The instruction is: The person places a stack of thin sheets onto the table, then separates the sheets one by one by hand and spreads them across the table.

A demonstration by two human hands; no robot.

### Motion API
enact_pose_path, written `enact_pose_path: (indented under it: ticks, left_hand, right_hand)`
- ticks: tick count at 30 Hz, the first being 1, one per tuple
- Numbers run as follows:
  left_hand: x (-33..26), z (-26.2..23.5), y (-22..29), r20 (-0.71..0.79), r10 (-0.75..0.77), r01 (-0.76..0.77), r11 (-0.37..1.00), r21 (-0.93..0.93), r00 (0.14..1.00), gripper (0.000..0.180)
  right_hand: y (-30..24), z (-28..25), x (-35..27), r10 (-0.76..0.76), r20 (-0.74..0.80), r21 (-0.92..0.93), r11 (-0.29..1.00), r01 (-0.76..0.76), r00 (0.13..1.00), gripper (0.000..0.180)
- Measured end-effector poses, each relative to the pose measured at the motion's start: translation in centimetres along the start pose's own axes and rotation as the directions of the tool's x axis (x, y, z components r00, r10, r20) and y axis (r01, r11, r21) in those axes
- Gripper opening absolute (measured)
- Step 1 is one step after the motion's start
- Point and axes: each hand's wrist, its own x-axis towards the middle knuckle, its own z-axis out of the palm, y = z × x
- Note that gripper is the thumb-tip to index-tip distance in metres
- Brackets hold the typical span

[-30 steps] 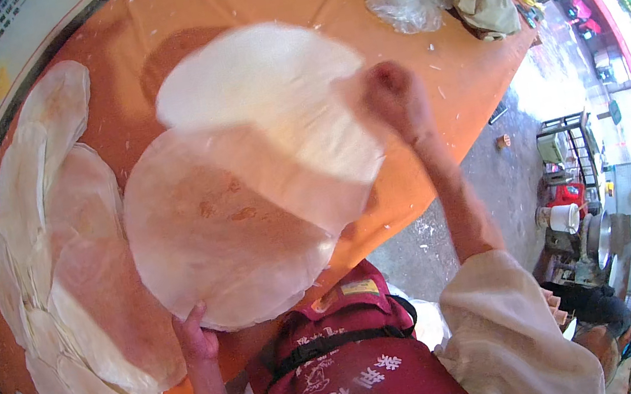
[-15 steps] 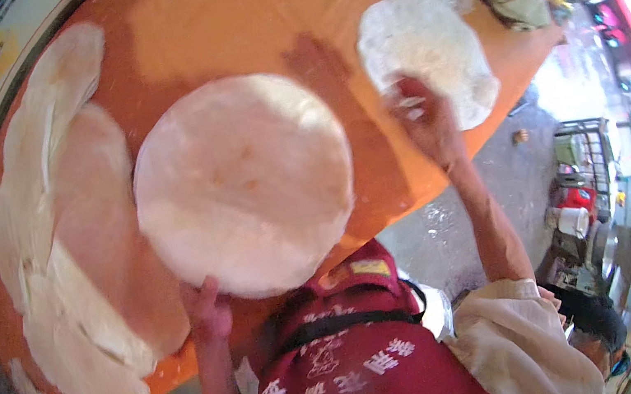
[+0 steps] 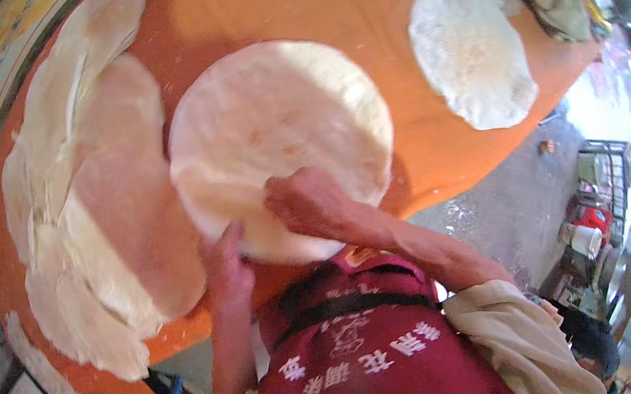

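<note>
The round flatbread point(image 3: 281, 140) lies just ahead of both hands; right hand point(image 3: 304, 203) presses flat on its near edge; left hand point(image 3: 225, 266) pinches the rim beside it.

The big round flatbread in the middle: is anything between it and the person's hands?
Nothing visible is. The right hand rests flat on the big round flatbread near its close edge, and the left hand touches that edge from below. The orange cloth around it is bare.
</note>
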Motion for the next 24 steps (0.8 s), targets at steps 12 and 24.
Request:
enact_pose_path:
  ticks: [12,24]
  left_hand:
    - [0.7,-9.4,-4.2,0.036,-0.06,0.06,0.998,-0.004,0.998,0.061]
    - [-2.0,-4.7,0.0,0.214,0.057,-0.056,0.998,-0.01,0.975,0.052]
  right_hand:
    - [16.0,-32.9,0.3,0.286,-0.616,0.361,0.931,-0.06,0.734,0.024]
    - [3.5,-9.8,0.9,0.014,-0.013,0.442,0.897,-0.007,1.0,0.05]
